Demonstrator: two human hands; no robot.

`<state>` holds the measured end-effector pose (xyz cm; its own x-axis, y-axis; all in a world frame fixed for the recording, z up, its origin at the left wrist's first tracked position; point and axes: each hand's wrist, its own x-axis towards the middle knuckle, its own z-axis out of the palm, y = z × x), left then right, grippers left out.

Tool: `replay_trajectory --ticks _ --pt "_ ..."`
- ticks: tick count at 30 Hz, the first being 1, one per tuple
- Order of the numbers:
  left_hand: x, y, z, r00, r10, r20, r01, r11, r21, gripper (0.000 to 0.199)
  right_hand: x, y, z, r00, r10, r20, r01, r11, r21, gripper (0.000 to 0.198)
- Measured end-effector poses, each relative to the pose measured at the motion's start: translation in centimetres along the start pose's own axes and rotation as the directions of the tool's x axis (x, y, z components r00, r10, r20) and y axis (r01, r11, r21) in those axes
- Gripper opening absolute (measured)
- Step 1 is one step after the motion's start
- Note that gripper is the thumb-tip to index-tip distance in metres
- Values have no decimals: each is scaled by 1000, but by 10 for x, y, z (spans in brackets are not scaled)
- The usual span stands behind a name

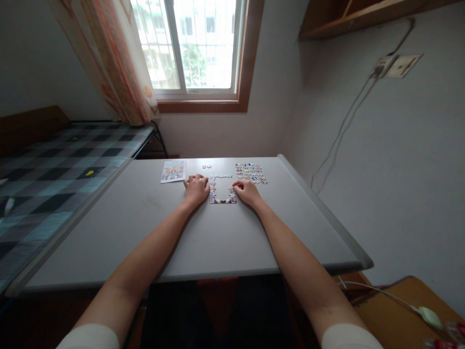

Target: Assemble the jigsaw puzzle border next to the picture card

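Observation:
A partly joined jigsaw puzzle border [223, 201] lies on the table, forming a rough square around bare tabletop. My left hand [197, 188] rests against its left side, palm down, with the fingers apart and lying on the table. At the upper right side of the border, my right hand [247, 193] has thumb and forefinger pinched together on a puzzle piece, which the fingers mostly hide. Beyond that hand, several loose puzzle pieces [249, 170] are spread in rows. A few more pieces [207, 166] sit behind the border. Left of them is a printed picture sheet [173, 171].
The pale table [119, 223] has raised side edges. A bed with a checked cover [105, 145] stands to the left, and a curtain [109, 58] hangs beside the window. Cables run down the right wall from a socket [397, 65]; a wooden stool [399, 310] stands lower right.

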<state>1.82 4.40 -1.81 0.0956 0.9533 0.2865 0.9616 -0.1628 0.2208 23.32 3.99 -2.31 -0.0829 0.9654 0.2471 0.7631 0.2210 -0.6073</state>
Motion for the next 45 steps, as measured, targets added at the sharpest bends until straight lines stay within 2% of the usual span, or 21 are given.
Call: replay_trajectory --ticks 45 --pt "0 2 -3 999 -21 26 21 1000 2 36 -1 -3 -1 1000 -7 13 7 1000 -23 18"
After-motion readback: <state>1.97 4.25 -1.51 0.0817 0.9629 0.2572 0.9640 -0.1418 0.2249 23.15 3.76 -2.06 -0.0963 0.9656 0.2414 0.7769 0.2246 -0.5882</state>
